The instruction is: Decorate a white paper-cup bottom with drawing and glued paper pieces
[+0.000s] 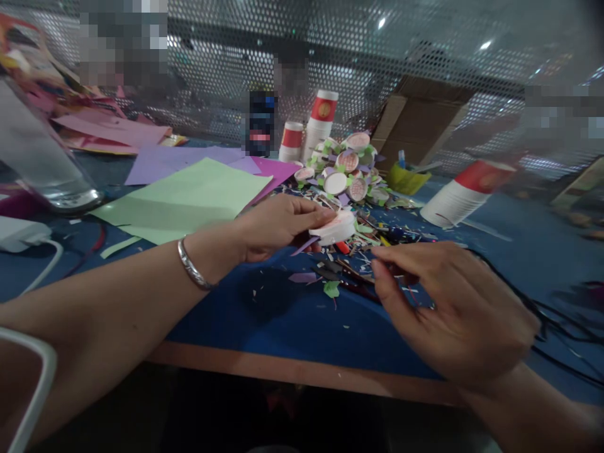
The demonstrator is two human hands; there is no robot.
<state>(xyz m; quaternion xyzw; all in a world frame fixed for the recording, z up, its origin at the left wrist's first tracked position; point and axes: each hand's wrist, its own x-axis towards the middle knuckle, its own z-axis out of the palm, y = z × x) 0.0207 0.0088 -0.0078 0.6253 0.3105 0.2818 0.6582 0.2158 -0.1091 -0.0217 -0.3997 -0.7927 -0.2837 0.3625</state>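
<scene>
My left hand [278, 229] pinches a small round white paper piece [336, 228] with a pinkish top, held above the blue table [283, 314]. A purple strip [306, 245] sticks out below it. To the right, my right hand [438, 296] hovers over the scraps with thumb and forefinger near each other; whether anything small is between them cannot be made out. Behind the held piece lies a heap of similar round pieces [348, 162] with green and purple tabs. Below it, dark scissors [361, 289] lie among paper scraps, beside a green scrap [331, 289].
Green paper [189, 201] and purple paper [165, 163] lie at the left, near a clear glass [61, 170]. Stacked paper cups [321, 119] stand behind, and another tilted stack [465, 192] is at the right. Black cables [557, 314] run along the right side.
</scene>
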